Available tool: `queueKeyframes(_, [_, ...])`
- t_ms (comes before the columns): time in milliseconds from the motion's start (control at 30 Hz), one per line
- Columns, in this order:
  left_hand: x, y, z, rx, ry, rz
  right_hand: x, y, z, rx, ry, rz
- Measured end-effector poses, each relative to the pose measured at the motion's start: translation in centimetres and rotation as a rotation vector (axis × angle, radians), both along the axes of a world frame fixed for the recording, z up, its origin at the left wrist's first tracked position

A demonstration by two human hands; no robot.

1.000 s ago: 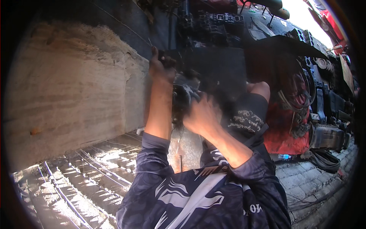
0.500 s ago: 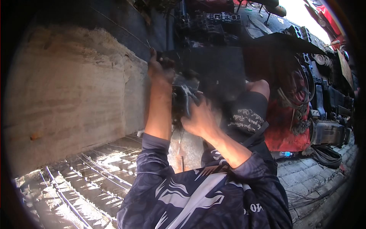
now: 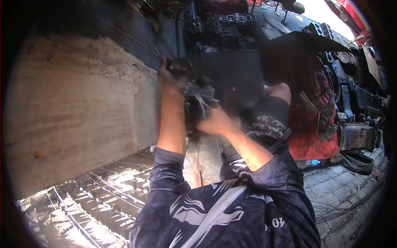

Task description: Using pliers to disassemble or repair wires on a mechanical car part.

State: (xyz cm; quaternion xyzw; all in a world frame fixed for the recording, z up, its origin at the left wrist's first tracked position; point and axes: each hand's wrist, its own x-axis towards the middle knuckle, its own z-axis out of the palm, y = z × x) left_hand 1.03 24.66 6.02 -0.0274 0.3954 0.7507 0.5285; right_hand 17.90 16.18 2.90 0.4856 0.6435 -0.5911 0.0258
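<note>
Beyond my knees, in deep shadow, a dark, greasy metal part sits between my hands. A paler grey, curved piece shows on its top. At the part's far left side is my left hand, smeared and dim, one finger up and the others curled over something dark. My right hand is closed at the part's near right side, its fingers bent round something I cannot make out beside the grey piece. A flat dark panel lies just beyond my hands.
A bare, plastered wall rises close on my left. Several engine blocks and metal parts lie at the far side. To my right are a red cloth-like sheet with looped cables, a small bottle and brick paving.
The whole view has shifted slightly. My right hand's fingers look more tightly bent than before, while my left hand stays at the same side of the dark part.
</note>
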Motion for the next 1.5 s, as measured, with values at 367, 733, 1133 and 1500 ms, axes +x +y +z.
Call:
queueKeyframes(367, [0.1, 0.0, -0.1, 0.039, 0.035, -0.064, 0.6, -1.6, -0.1, 0.179, -0.055, -0.062])
queueKeyframes(733, [-0.4, -0.5, 0.0, 0.038, 0.011, -0.083, 4.5, -0.8, -0.6, -0.588, 0.317, -0.481])
queueKeyframes(1133, [-0.5, -0.7, -0.3, 0.059, 0.034, -0.080, 5.1, -1.6, -1.6, 0.868, -0.111, 0.110])
queueKeyframes(1500, [0.3, 0.6, 0.5, -0.082, 0.045, -0.067, 4.5, -2.0, -0.6, 0.045, 0.000, -0.002])
